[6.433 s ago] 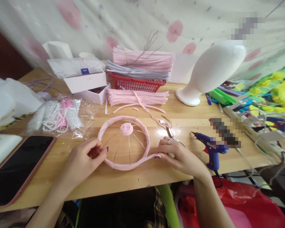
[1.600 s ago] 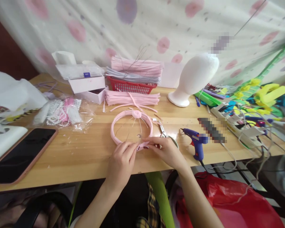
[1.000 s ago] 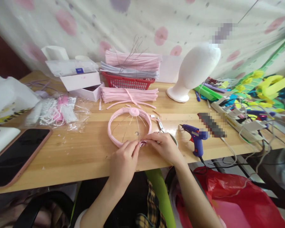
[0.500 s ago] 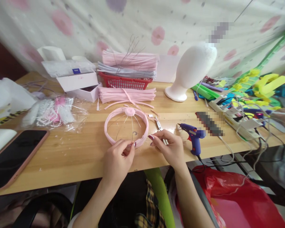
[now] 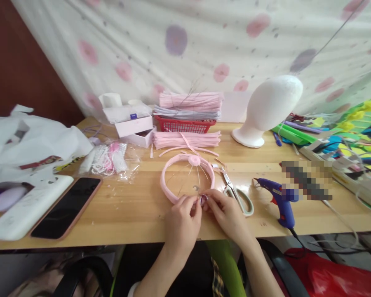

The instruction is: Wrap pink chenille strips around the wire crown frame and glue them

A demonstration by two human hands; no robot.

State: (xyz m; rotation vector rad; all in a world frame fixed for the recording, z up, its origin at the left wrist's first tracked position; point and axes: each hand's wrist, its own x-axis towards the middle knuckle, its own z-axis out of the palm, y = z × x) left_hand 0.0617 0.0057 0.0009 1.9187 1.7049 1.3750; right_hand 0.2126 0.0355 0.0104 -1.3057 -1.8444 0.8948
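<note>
Both hands meet at the ring's near edge

The pink ring (image 5: 163, 181) lies on the desk (image 5: 126, 216), ahead of the fingers and slightly to their left, its near right edge at the fingertips. Being round, it has no real long axis; thin wires fan across its opening from a rosette (image 5: 194, 160) that shows against the far rim. Neither hand is clearly nearer: left hand (image 5: 184, 220) and right hand (image 5: 227, 210) come in from either side, tips almost touching. The thumb and finger of each are drawn close, but what they pinch, rim or wire, is too small to tell.

Scissors (image 5: 235, 192) lie just beside the right hand, partly behind it, points away from the person, and seem the closest obstacle on that side. Farther right is a glue gun (image 5: 275, 192). Beyond the ring lies a pink bundle (image 5: 187, 141), before a red basket (image 5: 185, 125). A phone (image 5: 66, 208) lies well to the left.
</note>
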